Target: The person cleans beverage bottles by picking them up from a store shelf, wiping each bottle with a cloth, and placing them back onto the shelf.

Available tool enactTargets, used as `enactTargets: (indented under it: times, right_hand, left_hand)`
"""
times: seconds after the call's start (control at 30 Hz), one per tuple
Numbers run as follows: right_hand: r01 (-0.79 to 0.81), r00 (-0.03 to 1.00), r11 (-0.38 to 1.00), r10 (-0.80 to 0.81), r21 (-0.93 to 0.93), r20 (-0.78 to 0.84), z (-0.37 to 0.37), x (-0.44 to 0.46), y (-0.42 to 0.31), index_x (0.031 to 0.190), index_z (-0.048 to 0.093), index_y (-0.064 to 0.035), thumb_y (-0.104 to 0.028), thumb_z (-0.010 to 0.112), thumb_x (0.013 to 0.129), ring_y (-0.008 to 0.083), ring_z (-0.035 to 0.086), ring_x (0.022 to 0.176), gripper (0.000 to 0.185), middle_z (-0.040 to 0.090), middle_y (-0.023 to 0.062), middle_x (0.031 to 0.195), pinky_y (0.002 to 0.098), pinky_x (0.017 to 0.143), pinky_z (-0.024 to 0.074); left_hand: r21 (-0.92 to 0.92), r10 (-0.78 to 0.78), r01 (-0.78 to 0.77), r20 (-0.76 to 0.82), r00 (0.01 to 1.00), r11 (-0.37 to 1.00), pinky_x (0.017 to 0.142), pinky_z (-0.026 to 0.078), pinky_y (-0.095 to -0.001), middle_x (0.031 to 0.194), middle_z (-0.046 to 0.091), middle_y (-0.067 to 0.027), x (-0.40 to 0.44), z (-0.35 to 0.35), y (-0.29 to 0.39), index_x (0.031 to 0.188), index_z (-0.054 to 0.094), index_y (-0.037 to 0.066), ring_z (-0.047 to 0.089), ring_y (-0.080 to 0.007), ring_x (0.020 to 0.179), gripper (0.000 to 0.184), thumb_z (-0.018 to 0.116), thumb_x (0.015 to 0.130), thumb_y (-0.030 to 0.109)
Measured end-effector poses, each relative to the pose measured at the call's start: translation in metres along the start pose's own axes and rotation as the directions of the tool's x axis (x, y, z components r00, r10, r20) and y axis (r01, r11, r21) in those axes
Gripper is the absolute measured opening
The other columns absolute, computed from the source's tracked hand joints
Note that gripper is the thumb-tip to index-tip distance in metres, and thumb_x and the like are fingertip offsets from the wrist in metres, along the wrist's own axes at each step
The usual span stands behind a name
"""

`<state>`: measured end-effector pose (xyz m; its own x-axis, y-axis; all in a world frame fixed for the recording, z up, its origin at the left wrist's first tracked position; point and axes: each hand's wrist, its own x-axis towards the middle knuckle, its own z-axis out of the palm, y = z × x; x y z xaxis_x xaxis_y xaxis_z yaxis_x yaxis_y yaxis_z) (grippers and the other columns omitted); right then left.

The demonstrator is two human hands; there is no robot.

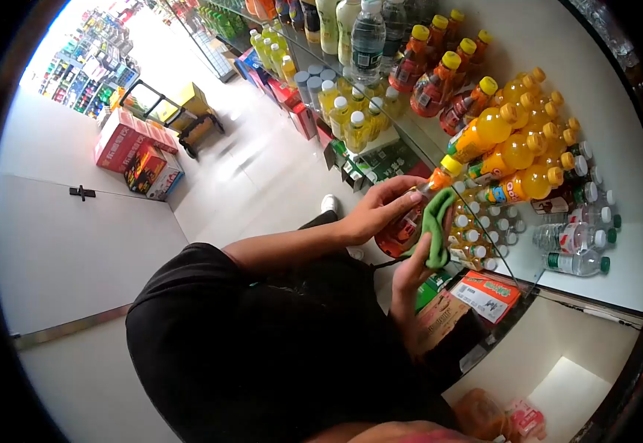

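A: What are the fingers doing?

B: The left hand is gripping the bottle, fingers curling round its upper part below the yellow cap. The right hand is pinching the cloth between thumb and fingers, and the cloth is pressing against the bottle's side.

A: Is anything else bearing the bottle?

B: Nothing that I'm seeing. It's tilting in front of the shirt, its cap pointing toward the shelf. I can't tell whether the cap is touching the edge.

A: What's worrying you?

B: A slip, mainly. If the bottle is damp, or the cloth is pushing harder than the left fingers are gripping, it could be twisting loose and dropping to the floor.

A: And further out?

B: The orange bottles are lying piled up just beyond the cap. A careless swing could be knocking one, and the pile could be rolling. The red bottles are standing close together, so one bump could be toppling several. The boxes are sitting below, near the right wrist.
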<state>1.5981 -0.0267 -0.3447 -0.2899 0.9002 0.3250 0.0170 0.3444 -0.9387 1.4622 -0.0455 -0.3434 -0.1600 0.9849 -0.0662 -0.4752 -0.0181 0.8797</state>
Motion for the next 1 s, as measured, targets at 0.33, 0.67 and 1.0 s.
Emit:
enactTargets:
  times: [0.33, 0.67, 1.0]
  right_hand:
    - [-0.105, 0.981, 0.994, 0.107, 0.021, -0.164, 0.023, -0.017, 0.036, 0.143, 0.043, 0.0063, -0.034, 0.046, 0.104, 0.0330, 0.050, 0.129, 0.056, 0.046, 0.0227, 0.145, 0.0417, 0.110, 0.0386]
    - [-0.302, 0.755, 0.749, 0.566, 0.590, -0.332, 0.114, 0.021, -0.040, 0.149, 0.037, -0.0013, -0.043, 0.053, 0.101, 0.0292, 0.046, 0.135, 0.066, 0.043, 0.0152, 0.150, 0.0416, 0.115, 0.0364]
    - [-0.023, 0.973, 0.976, 0.071, 0.217, -0.218, 0.145, 0.021, -0.018, 0.151, 0.031, 0.0062, -0.030, 0.045, 0.101, 0.0307, 0.041, 0.139, 0.063, 0.039, 0.0192, 0.153, 0.0432, 0.117, 0.0299]
  left_hand:
    - [-0.002, 0.010, -0.010, 0.205, 0.979, 1.000, 0.096, 0.047, -0.0305, 0.119, 0.058, -0.0039, 0.016, -0.042, 0.043, 0.133, 0.048, 0.007, 0.056, -0.0134, 0.112, 0.072, 0.088, 0.075, 0.021]
    - [-0.077, 0.158, -0.142, 0.286, 0.945, 0.987, 0.100, 0.045, -0.0294, 0.122, 0.062, -0.0038, 0.040, -0.086, 0.108, 0.135, 0.053, 0.003, 0.055, -0.0105, 0.113, 0.058, 0.078, 0.086, 0.021]
    - [-0.133, 0.157, -0.136, 0.158, 0.975, 0.982, 0.098, 0.045, -0.0321, 0.119, 0.057, -0.0060, 0.044, -0.110, 0.124, 0.138, 0.043, 0.007, 0.055, -0.0146, 0.111, 0.064, 0.078, 0.085, 0.015]
